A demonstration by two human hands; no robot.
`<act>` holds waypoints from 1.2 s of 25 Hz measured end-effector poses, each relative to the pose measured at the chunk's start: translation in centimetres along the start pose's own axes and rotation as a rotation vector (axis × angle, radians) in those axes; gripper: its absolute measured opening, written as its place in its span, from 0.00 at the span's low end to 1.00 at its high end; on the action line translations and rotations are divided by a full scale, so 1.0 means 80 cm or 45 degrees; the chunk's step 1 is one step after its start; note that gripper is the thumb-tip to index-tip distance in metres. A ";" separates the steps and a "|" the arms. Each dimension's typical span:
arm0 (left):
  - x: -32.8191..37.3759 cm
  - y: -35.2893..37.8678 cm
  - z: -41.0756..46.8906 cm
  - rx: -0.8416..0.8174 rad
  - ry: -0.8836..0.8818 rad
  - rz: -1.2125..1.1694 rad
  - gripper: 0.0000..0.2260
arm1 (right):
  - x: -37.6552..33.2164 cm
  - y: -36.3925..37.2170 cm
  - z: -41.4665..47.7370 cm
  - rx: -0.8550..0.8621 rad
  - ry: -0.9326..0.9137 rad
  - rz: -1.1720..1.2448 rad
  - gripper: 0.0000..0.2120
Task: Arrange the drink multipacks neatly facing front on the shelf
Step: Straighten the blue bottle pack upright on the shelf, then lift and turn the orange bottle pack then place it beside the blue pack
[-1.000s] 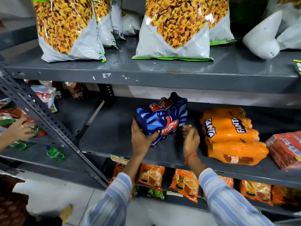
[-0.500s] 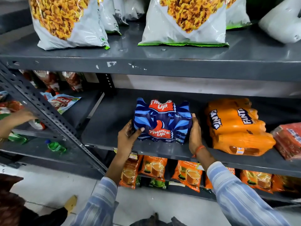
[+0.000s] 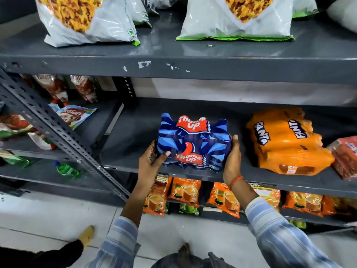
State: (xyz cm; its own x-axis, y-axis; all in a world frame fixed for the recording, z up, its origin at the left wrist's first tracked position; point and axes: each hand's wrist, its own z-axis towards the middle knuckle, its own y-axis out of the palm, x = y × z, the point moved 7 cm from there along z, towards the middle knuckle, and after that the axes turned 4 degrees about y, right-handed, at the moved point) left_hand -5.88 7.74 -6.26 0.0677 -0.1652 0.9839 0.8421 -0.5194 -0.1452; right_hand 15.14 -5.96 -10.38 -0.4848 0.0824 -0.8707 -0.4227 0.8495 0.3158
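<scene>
A blue Thums Up multipack stands on the middle grey shelf, its red logo facing me, near the front edge. My left hand grips its lower left corner, thumb on the front. My right hand presses flat against its right side. An orange Fanta multipack lies askew to the right, its labels turned sideways. A red multipack shows partly at the far right edge.
Large white snack bags fill the upper shelf. Orange tea packets hang under the middle shelf. A slanted perforated steel brace crosses the left, with packets and a green bottle on the neighbouring shelves. Another person's foot is on the floor.
The Thums Up pack was turned from a skewed angle to face front, and both hands now hold its sides. Another person's hand at the left shelf has gone from view.
</scene>
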 end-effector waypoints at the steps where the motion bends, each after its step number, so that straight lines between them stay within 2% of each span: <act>1: 0.000 0.000 0.000 0.007 -0.003 -0.002 0.18 | 0.000 0.000 -0.001 0.007 -0.003 0.009 0.23; 9: -0.001 0.000 0.002 0.002 0.005 -0.004 0.21 | 0.001 0.003 -0.005 0.023 -0.005 0.040 0.27; 13: 0.002 0.001 0.002 -0.001 -0.012 -0.021 0.21 | -0.002 0.000 -0.006 0.062 -0.022 0.034 0.23; 14: 0.003 0.003 -0.001 0.011 -0.029 0.006 0.24 | -0.003 0.000 -0.007 0.063 -0.024 0.026 0.21; 17: 0.015 0.022 -0.015 0.052 -0.017 0.252 0.41 | -0.011 -0.003 -0.010 0.106 -0.056 -0.003 0.20; 19: 0.041 0.045 -0.023 0.104 0.185 0.571 0.45 | -0.036 -0.013 -0.015 0.209 -0.249 -0.075 0.19; 21: 0.070 0.076 -0.026 0.123 0.362 0.830 0.43 | -0.075 -0.022 -0.025 0.254 -0.558 -0.202 0.17; 23: 0.093 0.110 -0.029 0.096 0.448 0.959 0.41 | -0.108 -0.029 -0.033 0.236 -0.764 -0.305 0.14; 25: 0.113 0.152 -0.040 0.073 0.567 0.974 0.38 | -0.137 -0.047 -0.039 0.250 -0.893 -0.412 0.13; 28: 0.141 0.228 -0.066 0.010 0.716 0.766 0.34 | -0.179 -0.093 -0.041 0.306 -1.011 -0.736 0.13; 30: 0.143 0.280 -0.082 0.010 0.634 0.585 0.32 | -0.200 -0.133 -0.029 0.314 -1.021 -1.060 0.15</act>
State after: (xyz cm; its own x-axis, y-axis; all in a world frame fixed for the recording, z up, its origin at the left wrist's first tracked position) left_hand 10.27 -11.32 1.05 0.1669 -0.7353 0.6569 0.7904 -0.2985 -0.5349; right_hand 25.59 -17.53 1.10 0.5266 -0.3153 -0.7895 -0.1797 0.8664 -0.4659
